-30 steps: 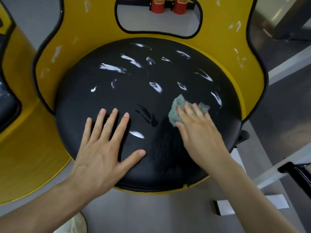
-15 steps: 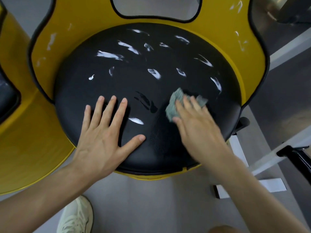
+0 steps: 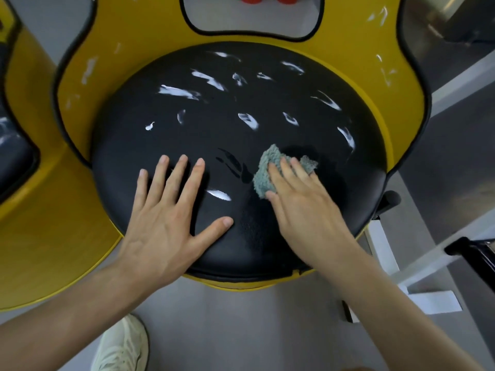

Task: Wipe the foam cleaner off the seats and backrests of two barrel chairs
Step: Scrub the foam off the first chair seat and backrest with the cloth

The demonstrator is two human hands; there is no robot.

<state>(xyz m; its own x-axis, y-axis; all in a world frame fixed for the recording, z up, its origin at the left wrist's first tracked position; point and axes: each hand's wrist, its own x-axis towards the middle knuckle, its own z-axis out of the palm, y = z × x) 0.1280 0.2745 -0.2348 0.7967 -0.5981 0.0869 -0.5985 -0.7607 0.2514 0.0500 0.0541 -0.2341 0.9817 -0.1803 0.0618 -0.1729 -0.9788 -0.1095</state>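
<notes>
A round black seat (image 3: 214, 135) fills the middle of the view, set in a yellow barrel chair whose backrest (image 3: 150, 30) curves round its far side. White foam streaks (image 3: 176, 92) dot the seat's far half and the backrest. One streak (image 3: 218, 195) lies between my hands. My left hand (image 3: 166, 210) rests flat on the seat's near left, fingers spread. My right hand (image 3: 302, 204) presses a grey-green cloth (image 3: 263, 172) onto the seat's near right with straight fingers. A wiped, damp patch lies under and before that hand.
A second yellow barrel chair (image 3: 32, 236) with a black seat (image 3: 13, 156) stands at the left edge. White floor lines and a black bar (image 3: 471, 253) lie to the right. My pale shoe (image 3: 123, 344) stands on the grey floor below the seat.
My right hand and the cloth have stayed on nearly the same spot of the seat. The left hand has not moved. The camera shifted down, then back up.
</notes>
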